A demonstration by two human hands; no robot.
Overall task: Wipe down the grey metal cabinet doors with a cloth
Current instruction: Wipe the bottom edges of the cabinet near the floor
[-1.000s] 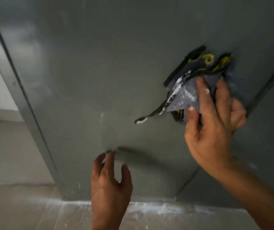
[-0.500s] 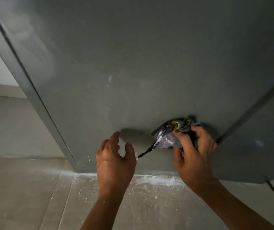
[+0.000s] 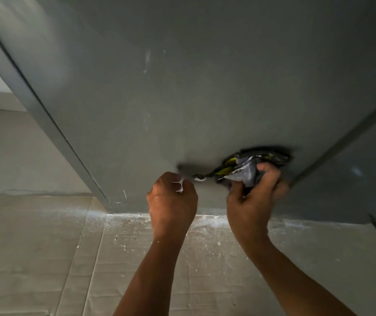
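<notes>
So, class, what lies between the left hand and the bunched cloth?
In the head view, a thin dark tail of the cloth, white-tipped, trails toward the left hand across bare grey door.

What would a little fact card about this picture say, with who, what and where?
Right hand: grips the bunched cloth, pressing it on the door
Left hand: fingers curled, beside the cloth's loose strip, holding nothing visible
Cabinet door: grey, cloth on its low part, white streaks higher up
Floor: pale covering, white dust along the cabinet's foot
</notes>
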